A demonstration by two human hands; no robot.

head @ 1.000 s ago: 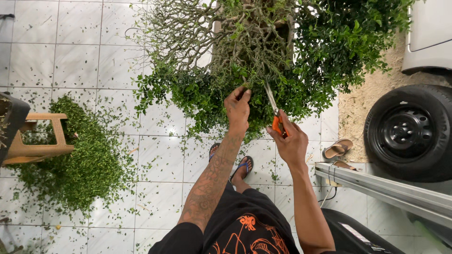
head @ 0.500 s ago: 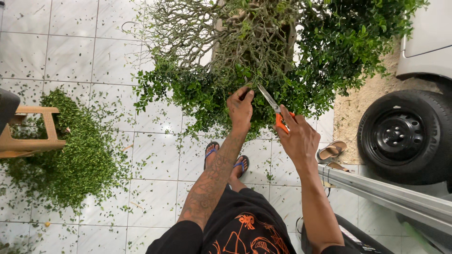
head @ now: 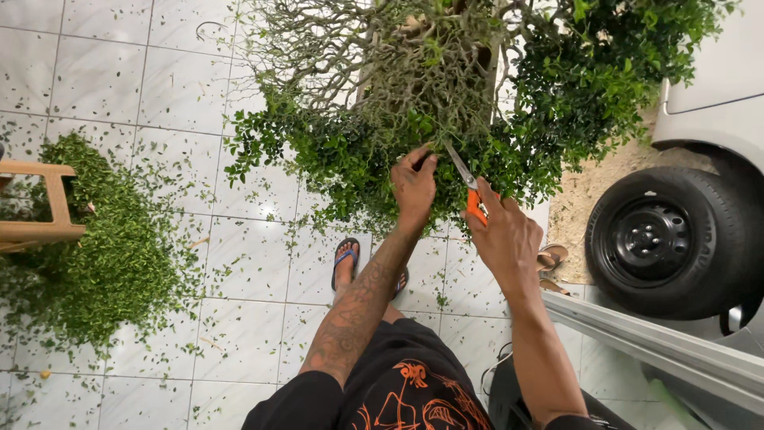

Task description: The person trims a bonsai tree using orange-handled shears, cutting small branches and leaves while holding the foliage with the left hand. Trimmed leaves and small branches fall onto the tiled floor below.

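Above the white tiled floor (head: 159, 87), we are pinching a twig of the shrub (head: 446, 103) with our left hand (head: 414, 187), while our right hand (head: 509, 239) is pressing its grip around the orange-handled scissors (head: 469, 187), blades slightly spread. We are cutting best close to the pinched twig, away from fingertips. Packages, labels and signs are not showing; green clippings (head: 103, 247) are lying far left.
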